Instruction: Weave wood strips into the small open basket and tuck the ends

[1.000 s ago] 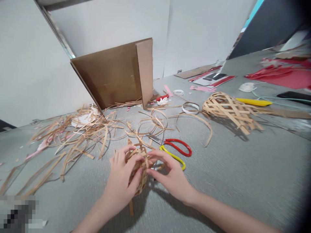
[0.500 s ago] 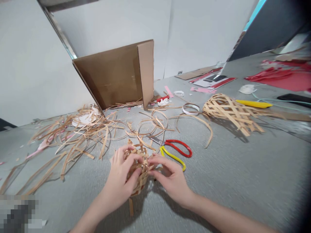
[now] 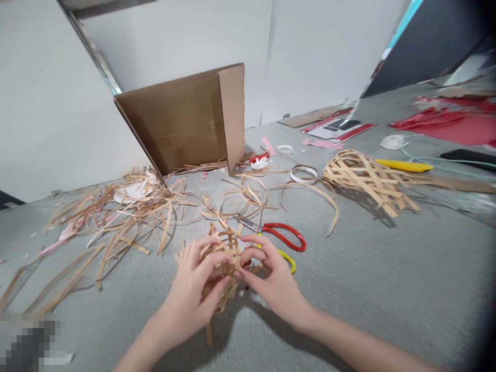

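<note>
A small woven basket [image 3: 228, 247] is clutched above the grey carpet [image 3: 387, 294] by the half-closed left hand [image 3: 189, 289] and right hand [image 3: 275, 284], its loose strips liable to spring apart if either grip slackens, just short of the scissors [image 3: 284, 236].

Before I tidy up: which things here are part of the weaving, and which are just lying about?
Part of the weaving: left hand, right hand, small woven strip basket, loose wooden strips, larger woven piece, red-and-yellow scissors.
Lying about: folded cardboard, red paper.
</note>
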`<state>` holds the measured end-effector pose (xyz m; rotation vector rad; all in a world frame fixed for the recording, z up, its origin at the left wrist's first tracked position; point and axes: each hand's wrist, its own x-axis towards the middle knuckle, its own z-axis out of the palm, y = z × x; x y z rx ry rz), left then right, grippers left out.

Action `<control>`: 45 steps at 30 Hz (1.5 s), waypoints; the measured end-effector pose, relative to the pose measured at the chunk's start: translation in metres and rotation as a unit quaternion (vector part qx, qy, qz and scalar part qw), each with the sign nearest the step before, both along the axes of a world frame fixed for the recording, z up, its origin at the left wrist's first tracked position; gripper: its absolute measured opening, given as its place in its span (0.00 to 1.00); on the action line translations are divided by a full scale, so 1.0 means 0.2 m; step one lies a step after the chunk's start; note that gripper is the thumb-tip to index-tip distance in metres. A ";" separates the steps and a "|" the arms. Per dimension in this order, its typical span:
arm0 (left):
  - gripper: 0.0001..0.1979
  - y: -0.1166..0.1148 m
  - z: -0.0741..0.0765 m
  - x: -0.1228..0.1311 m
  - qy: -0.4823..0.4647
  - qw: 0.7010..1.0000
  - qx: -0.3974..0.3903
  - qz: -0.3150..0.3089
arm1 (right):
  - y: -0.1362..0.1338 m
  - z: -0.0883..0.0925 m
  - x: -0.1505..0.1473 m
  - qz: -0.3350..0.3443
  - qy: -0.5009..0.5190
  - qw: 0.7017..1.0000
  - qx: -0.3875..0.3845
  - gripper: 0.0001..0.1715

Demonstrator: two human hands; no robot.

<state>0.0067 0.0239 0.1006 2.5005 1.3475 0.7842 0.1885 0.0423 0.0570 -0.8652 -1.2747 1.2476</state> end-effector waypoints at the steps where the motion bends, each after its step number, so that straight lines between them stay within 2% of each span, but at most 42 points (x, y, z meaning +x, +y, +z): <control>1: 0.16 0.00 0.00 0.00 -0.003 1.000 0.004 0.000 | 0.01 0.00 0.00 0.012 0.000 1.000 -0.011 0.24; 7: 0.22 0.01 -0.03 0.00 0.019 0.999 0.049 0.009 | 0.03 0.02 0.02 0.028 -0.027 0.999 -0.039 0.22; 16: 0.19 0.01 -0.04 0.01 0.030 0.997 0.073 0.000 | 0.04 0.04 0.03 0.039 -0.067 0.997 -0.025 0.21; 20: 0.22 0.01 -0.03 0.02 0.048 0.996 0.078 -0.006 | 0.05 0.05 0.05 0.058 -0.108 0.992 -0.011 0.13; 23: 0.20 0.01 -0.02 0.03 0.034 0.996 0.084 -0.002 | 0.06 0.06 0.06 0.065 -0.118 0.991 0.007 0.08; 26: 0.17 0.01 -0.02 0.02 0.016 0.995 0.093 -0.003 | 0.06 0.06 0.07 0.067 -0.119 0.991 0.011 0.08; 30: 0.22 0.01 -0.03 -0.01 0.028 0.996 0.080 -0.023 | 0.06 0.04 0.08 0.061 -0.106 0.992 -0.017 0.13; 34: 0.22 0.00 -0.09 -0.02 0.030 0.994 0.098 0.045 | 0.08 0.03 0.08 0.051 -0.097 0.993 -0.038 0.12; 38: 0.25 -0.04 -0.15 0.02 0.046 0.980 0.154 0.118 | 0.07 0.03 0.08 0.037 -0.102 0.993 -0.053 0.10; 41: 0.29 -0.06 -0.18 0.05 0.059 0.973 0.183 0.128 | 0.06 0.03 0.07 0.031 -0.105 0.992 -0.066 0.10; 45: 0.28 -0.05 -0.21 0.05 0.052 0.976 0.176 0.117 | 0.05 0.04 0.07 0.034 -0.104 0.991 -0.074 0.09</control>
